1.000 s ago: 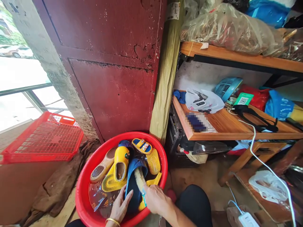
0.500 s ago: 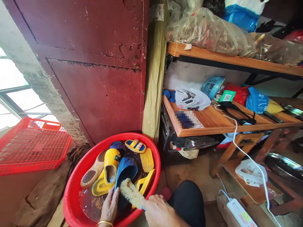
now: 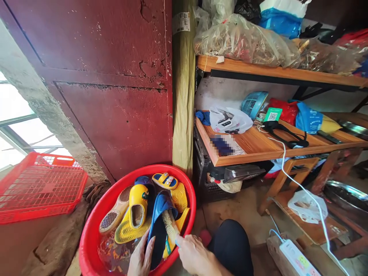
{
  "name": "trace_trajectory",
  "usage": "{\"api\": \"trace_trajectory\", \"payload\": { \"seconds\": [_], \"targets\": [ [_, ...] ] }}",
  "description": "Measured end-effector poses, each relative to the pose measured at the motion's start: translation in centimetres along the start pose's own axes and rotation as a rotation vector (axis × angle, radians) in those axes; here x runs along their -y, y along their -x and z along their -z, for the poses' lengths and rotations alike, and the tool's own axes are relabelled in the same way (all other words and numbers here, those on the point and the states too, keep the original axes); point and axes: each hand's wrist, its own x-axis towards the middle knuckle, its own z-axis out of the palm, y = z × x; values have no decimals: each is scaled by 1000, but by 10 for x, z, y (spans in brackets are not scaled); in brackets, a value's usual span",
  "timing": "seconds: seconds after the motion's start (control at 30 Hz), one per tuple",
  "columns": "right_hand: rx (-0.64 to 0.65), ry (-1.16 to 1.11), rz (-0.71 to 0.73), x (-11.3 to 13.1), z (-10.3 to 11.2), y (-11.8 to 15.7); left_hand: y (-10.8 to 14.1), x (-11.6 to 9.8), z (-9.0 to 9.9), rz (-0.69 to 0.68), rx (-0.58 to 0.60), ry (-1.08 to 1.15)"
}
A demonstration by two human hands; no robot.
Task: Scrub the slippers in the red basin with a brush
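Head view: nearest, the right hand (image 3: pixel 195 255) has a clenched grip on a scrub brush (image 3: pixel 170 226), with most of the handle hidden in the fingers and the pale bristles pressed against the inside of a blue slipper (image 3: pixel 155 245). The left hand (image 3: pixel 140 257) grasps that slipper, which stands tilted on its edge inside a red plastic basin (image 3: pixel 87 245). Shallow water (image 3: pixel 113 255) lies in the bottom of the basin, and the glare makes its depth hard to judge. Packed beside the blue slipper are a yellow slipper (image 3: pixel 137 205), a tan slipper (image 3: pixel 115 211), and a small cartoon-strapped slipper (image 3: pixel 165 181). The wet slipper could slide out of the left hand under hard scrubbing, and the brush could then skid off and flick dirty water out of the basin. A white power strip (image 3: pixel 296 257) on the floor to the right could catch a heavy splash, though it sits well apart. Beyond the basin, a red plastic crate (image 3: pixel 40 188) leans on the left, a rust-red metal door (image 3: pixel 112 115) rises ahead, and wooden shelves (image 3: pixel 273 71) hold plastic bags (image 3: pixel 244 42) on the right.
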Motion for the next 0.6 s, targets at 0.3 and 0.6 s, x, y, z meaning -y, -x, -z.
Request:
{"api": "trace_trajectory", "payload": {
  "seconds": [0.3,0.6],
  "targets": [
    [92,-404,67,-30,64,16,-48,-45,65,-72,-237,-364],
    [-213,-496,-144,-65,19,-27,-88,-20,119,309,-267,-588]
  ]
}}
